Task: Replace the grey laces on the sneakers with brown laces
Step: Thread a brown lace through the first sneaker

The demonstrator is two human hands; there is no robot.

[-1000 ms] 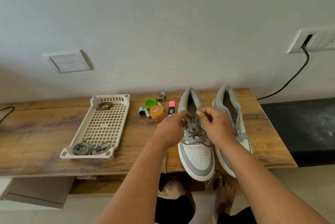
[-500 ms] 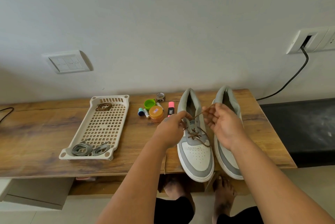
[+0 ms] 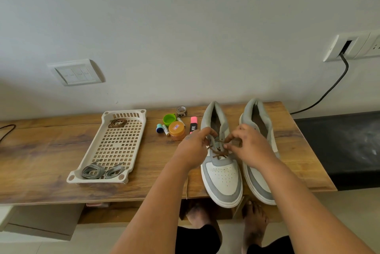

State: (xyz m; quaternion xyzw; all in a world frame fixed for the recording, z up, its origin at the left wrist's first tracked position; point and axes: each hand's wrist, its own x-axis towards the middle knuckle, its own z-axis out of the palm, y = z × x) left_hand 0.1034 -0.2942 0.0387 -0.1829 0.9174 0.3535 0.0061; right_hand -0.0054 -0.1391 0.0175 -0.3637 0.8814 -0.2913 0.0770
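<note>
print shows on the orange jar lid (image 3: 176, 127) and the pink highlighter (image 3: 193, 127), too small to read

- A single view, from a camera worn on the person's head, above the near edge of the wooden surface (image 3: 51, 151).
- It faces forward and down, toward the wall (image 3: 185, 27) behind the surface.
- The wide lens bends straight edges, and the surface's back edge curves.
- It sits close: both forearms enter from the bottom edge, and the hands, left (image 3: 193, 149) and right (image 3: 249, 146), meet just right of the frame's middle.
- The person's bare feet (image 3: 254, 225) show at the bottom, below the surface's front edge.
- No second view shares the scene.
</note>
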